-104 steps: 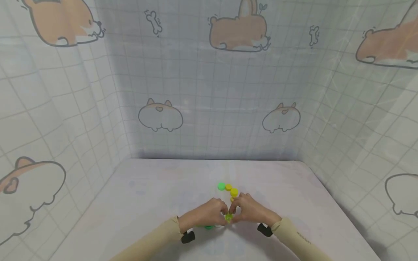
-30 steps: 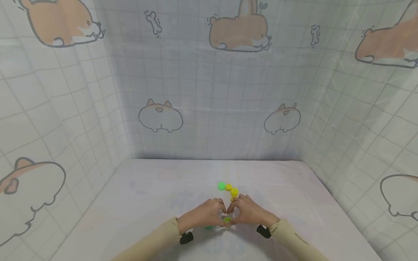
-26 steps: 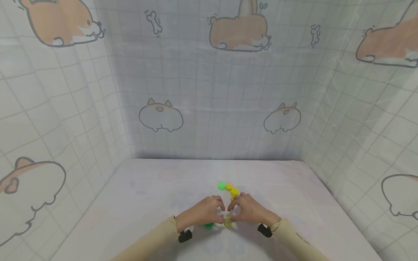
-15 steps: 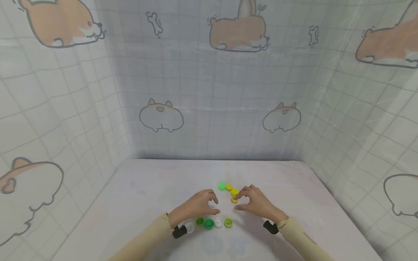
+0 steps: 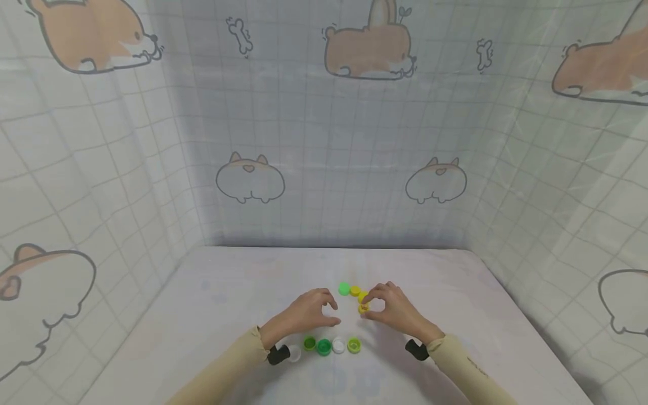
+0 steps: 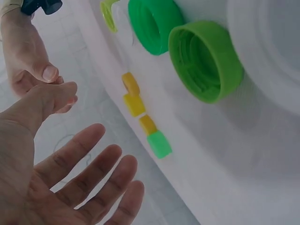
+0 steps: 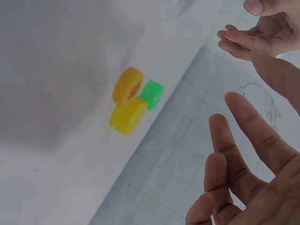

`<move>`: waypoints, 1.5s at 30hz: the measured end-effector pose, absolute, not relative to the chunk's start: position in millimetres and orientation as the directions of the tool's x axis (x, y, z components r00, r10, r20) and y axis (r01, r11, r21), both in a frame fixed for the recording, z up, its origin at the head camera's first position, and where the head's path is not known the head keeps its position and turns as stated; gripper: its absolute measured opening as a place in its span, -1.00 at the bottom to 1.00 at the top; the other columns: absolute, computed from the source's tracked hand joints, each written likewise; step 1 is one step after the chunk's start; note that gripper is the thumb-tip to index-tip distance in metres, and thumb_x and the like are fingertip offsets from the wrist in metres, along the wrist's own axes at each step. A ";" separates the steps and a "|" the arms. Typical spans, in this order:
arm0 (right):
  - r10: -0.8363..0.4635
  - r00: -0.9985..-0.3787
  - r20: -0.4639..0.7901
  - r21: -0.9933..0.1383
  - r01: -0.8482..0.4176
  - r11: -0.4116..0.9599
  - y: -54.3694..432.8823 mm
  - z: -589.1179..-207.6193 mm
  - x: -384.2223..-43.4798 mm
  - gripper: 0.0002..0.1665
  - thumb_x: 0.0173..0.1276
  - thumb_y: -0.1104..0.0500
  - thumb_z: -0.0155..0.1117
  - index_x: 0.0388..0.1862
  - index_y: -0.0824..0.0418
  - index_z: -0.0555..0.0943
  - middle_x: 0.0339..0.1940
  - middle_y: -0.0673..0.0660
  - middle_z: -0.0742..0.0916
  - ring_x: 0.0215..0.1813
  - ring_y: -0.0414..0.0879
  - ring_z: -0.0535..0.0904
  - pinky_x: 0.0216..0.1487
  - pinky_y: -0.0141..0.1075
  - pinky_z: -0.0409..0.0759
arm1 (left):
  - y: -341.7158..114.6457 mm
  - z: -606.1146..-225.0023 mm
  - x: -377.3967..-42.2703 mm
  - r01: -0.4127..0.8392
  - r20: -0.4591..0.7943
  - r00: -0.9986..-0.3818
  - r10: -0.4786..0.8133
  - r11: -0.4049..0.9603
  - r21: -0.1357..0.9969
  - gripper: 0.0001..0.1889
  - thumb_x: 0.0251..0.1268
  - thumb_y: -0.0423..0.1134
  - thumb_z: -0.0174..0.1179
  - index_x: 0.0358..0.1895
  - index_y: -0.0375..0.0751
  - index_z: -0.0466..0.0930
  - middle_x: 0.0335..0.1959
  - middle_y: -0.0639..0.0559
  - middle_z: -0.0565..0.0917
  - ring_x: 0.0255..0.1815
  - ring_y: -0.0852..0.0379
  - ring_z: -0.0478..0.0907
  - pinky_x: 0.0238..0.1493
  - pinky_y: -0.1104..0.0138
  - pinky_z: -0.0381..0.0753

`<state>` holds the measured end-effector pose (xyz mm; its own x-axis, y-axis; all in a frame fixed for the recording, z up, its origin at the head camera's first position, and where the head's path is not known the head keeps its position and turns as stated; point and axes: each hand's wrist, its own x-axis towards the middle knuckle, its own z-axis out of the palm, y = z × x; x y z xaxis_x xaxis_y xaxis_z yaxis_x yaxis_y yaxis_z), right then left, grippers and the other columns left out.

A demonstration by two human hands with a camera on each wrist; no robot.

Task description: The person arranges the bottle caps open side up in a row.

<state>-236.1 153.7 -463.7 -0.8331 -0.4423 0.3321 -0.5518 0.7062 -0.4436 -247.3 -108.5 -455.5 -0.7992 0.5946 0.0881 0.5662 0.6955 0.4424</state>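
Note:
My left hand [image 5: 304, 312] hovers above the table, thumb and fingers apart, holding nothing. With spread fingers, my right hand [image 5: 397, 309] reaches over a yellow bottle cap [image 5: 363, 309] bearing a red mark; in the right wrist view no cap lies between its fingers. Just beyond sit a second yellow cap [image 5: 362, 296], partly covered by the fingers, a darker yellow cap [image 5: 355, 291] and a bright green cap [image 5: 344, 288]. Nearer me runs a row: a lime cap [image 5: 354, 345], white cap [image 5: 338, 345], deep green cap [image 5: 324, 347], olive-green cap [image 5: 309, 343] and another white cap [image 5: 294, 354].
The caps lie on a pale table [image 5: 243, 287]. Its far edge meets a hanging grid-patterned curtain [image 5: 324, 214] with cartoon dogs, which also encloses the left and right sides.
Both hands let go of the lime cap, which now stands at the row's right end. They moved apart and farther from me, the right one to the yellow caps.

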 end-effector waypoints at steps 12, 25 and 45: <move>-0.319 -0.881 0.348 -0.499 -0.462 0.733 149.6 -459.9 -244.6 -0.59 0.01 -0.02 0.56 -0.13 0.04 0.72 -0.12 -0.08 0.67 -0.08 -0.07 0.45 -0.05 -0.11 0.41 | -113.2 -452.8 -258.9 0.576 0.195 -0.811 0.551 0.696 0.429 -0.65 0.12 0.03 0.37 -0.16 -0.16 0.73 -0.13 0.07 0.69 -0.09 0.02 0.62 -0.11 0.25 0.58; -0.308 -0.895 0.323 -0.508 -0.439 0.741 147.9 -458.8 -257.2 -0.59 0.04 -0.05 0.54 -0.10 -0.03 0.71 -0.11 -0.11 0.66 -0.03 -0.09 0.47 -0.01 -0.12 0.44 | -114.8 -450.9 -276.8 0.496 0.116 -0.846 0.521 0.689 0.529 -0.65 0.15 -0.02 0.35 -0.12 -0.21 0.71 -0.12 -0.07 0.68 -0.08 -0.07 0.60 -0.24 0.32 0.53; -0.324 -0.909 0.261 -0.552 -0.416 0.723 134.4 -471.0 -296.6 -0.55 0.10 0.03 0.52 -0.03 0.15 0.70 -0.14 0.11 0.70 -0.04 0.19 0.52 -0.09 -0.08 0.43 | -99.0 -458.4 -308.3 0.417 0.068 -0.873 0.484 0.664 0.621 -0.74 0.18 -0.27 0.33 -0.08 -0.29 0.67 -0.12 -0.12 0.70 -0.24 0.14 0.55 -0.31 0.37 0.53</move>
